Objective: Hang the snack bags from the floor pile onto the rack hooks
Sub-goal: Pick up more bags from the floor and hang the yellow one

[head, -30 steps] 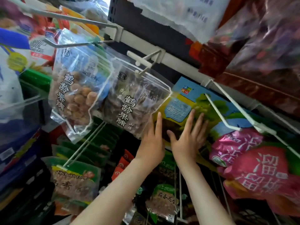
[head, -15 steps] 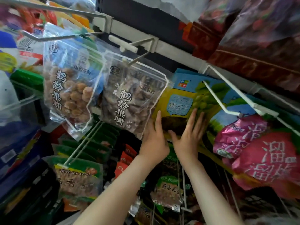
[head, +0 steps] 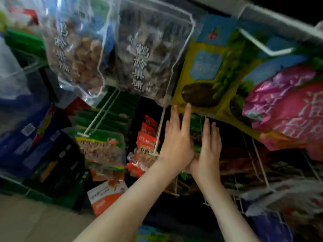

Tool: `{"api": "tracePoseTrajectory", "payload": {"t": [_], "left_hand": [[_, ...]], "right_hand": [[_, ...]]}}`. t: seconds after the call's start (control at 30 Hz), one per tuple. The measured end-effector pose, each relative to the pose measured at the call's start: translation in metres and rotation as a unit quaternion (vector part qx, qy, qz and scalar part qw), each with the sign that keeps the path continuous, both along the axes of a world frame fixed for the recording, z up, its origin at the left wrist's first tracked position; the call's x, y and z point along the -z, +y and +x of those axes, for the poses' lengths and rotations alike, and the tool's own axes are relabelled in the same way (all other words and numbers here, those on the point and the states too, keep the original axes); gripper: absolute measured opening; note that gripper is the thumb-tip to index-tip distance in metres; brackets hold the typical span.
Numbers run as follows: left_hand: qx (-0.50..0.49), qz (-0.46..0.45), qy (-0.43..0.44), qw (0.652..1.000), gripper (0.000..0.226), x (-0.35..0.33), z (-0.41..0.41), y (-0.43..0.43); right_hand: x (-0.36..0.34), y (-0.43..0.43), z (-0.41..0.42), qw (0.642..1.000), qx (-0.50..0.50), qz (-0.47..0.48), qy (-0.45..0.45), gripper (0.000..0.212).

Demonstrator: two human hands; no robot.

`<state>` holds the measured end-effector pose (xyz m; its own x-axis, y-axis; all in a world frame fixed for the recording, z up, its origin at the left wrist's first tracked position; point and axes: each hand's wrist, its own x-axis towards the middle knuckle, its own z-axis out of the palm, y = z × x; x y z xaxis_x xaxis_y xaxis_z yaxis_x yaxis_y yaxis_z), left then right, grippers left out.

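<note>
A yellow and blue snack bag (head: 208, 70) hangs on the rack at upper centre. My left hand (head: 176, 142) is flat below it, fingers straight, with two fingertips at the bag's bottom edge. My right hand (head: 208, 151) is beside it, fingers straight, just under the bag and holding nothing. Two clear bags of dried fruit (head: 148, 55) hang to the left on a white rail (head: 272, 20). Pink bags (head: 288, 105) hang to the right. The frame is blurred.
White wire hooks (head: 99, 119) stick out below with green bags (head: 101, 149) and red packets (head: 146, 142). An orange and white packet (head: 106, 196) lies low near the beige floor (head: 26, 220). Dark blue packages (head: 26, 130) fill the left side.
Both hands have dropped from the face of the yellow bag to its bottom edge and below. The view has tilted downward, showing the lower hooks and the floor.
</note>
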<state>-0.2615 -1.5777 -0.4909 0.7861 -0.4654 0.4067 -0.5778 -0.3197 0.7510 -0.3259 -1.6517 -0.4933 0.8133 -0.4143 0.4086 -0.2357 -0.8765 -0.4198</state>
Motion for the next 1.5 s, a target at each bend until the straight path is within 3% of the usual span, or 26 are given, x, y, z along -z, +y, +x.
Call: {"api": "tracePoseTrajectory", "payload": {"t": [0.13, 0.23, 0.33, 0.47, 0.6, 0.67, 0.8, 1.03, 1.23, 1.33, 1.5], "left_hand": [[0.074, 0.031, -0.032, 0.996, 0.076, 0.017, -0.051, 0.035], [0.069, 0.052, -0.004, 0.996, 0.058, 0.035, -0.083, 0.055], [0.087, 0.059, 0.029, 0.994, 0.055, 0.082, -0.132, 0.083], [0.085, 0.153, 0.057, 0.983, 0.054, 0.194, -0.174, 0.137], [0.094, 0.368, 0.125, 0.917, 0.071, 0.302, -0.187, 0.168], [0.094, 0.411, 0.117, 0.899, 0.073, 0.348, -0.186, 0.175], [0.129, 0.451, 0.102, 0.877, 0.088, 0.406, -0.176, 0.178], [0.084, 0.430, 0.093, 0.894, 0.088, 0.473, -0.183, 0.184], [0.055, 0.424, 0.101, 0.898, 0.072, 0.500, -0.200, 0.181], [0.045, 0.428, 0.104, 0.897, 0.069, 0.494, -0.205, 0.174], [0.029, 0.415, 0.091, 0.905, 0.075, 0.456, -0.209, 0.171]], "right_hand": [[0.026, 0.033, -0.056, 0.997, -0.005, -0.074, -0.037, 0.070], [0.050, 0.056, -0.088, 0.997, -0.040, -0.036, -0.052, 0.057], [0.099, 0.075, -0.129, 0.998, -0.054, -0.001, -0.028, 0.044], [0.206, 0.075, -0.182, 0.989, -0.011, 0.057, 0.135, 0.049], [0.315, 0.065, -0.210, 0.939, -0.017, 0.006, 0.342, 0.075], [0.354, 0.063, -0.210, 0.908, -0.018, -0.012, 0.418, 0.088], [0.418, 0.056, -0.202, 0.863, -0.033, -0.025, 0.503, 0.086], [0.500, 0.043, -0.163, 0.885, 0.000, -0.068, 0.460, 0.087], [0.512, 0.035, -0.138, 0.893, 0.031, -0.135, 0.428, 0.035], [0.509, 0.033, -0.143, 0.899, -0.038, -0.161, 0.406, 0.019], [0.465, 0.055, -0.167, 0.884, -0.169, -0.139, 0.412, 0.028]]}}
